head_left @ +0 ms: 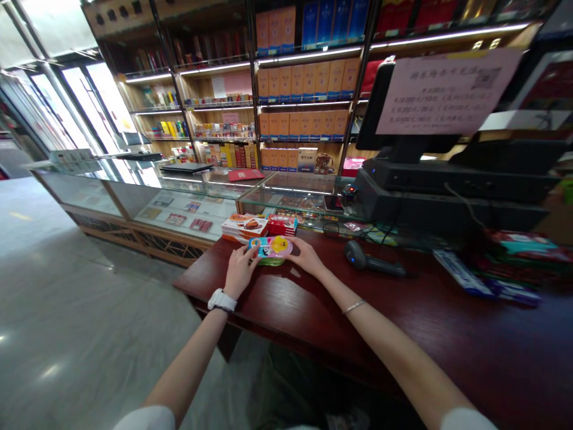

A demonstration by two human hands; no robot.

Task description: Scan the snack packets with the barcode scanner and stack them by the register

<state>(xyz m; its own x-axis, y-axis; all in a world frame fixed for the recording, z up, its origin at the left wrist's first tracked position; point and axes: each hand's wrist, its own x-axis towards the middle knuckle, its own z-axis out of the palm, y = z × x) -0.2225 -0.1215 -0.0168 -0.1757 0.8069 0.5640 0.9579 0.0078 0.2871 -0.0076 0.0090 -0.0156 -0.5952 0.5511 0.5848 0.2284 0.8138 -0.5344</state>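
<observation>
Your left hand and right hand, fingers gripping opposite ends of a colorful package, above the dark red table

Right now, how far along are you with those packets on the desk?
Seemingly done: the white-and-orange boxes and red packs sit together. In hand: the colourful packet, between the left hand and the right hand, with something green beneath. Possibly left: the packets on the right, lying untouched, while the scanner rests unheld on the desk.

White short sleeves, white watch, thin bracelet (silvery)
</observation>
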